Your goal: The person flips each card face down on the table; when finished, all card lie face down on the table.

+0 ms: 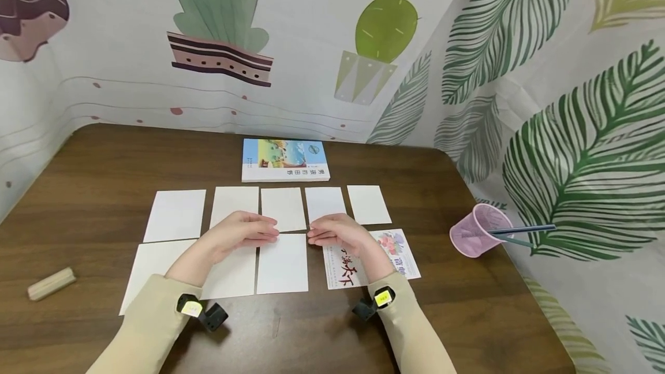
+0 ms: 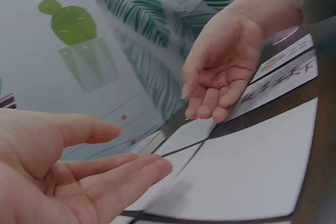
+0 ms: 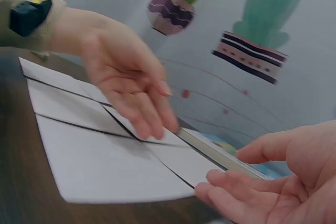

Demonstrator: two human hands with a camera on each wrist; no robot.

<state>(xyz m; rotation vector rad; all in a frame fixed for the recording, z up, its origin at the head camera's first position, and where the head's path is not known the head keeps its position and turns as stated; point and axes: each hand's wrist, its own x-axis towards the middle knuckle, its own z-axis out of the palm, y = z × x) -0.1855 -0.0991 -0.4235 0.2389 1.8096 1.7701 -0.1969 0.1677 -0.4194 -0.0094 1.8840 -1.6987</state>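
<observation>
White cards lie face down in two rows on a brown table [image 1: 98, 154]. My left hand [image 1: 254, 233] hovers open just above them, palm turned to the right and fingers straight; the left wrist view shows that hand [image 2: 89, 177] holding nothing. My right hand [image 1: 327, 235] faces it, open and relaxed, over the seam between a blank card [image 1: 282, 264] and a face-up printed card [image 1: 397, 254] with red characters and flowers. In the right wrist view the right hand [image 3: 273, 187] is also empty. A small gap separates the two hands' fingertips.
A book [image 1: 284, 159] with a blue cover lies behind the far row of cards. A pink mesh cup [image 1: 474, 231] lies tipped at the right table edge with a pencil [image 1: 525, 228] sticking out. A wooden block [image 1: 51, 283] sits near the left front. Printed curtains enclose the table.
</observation>
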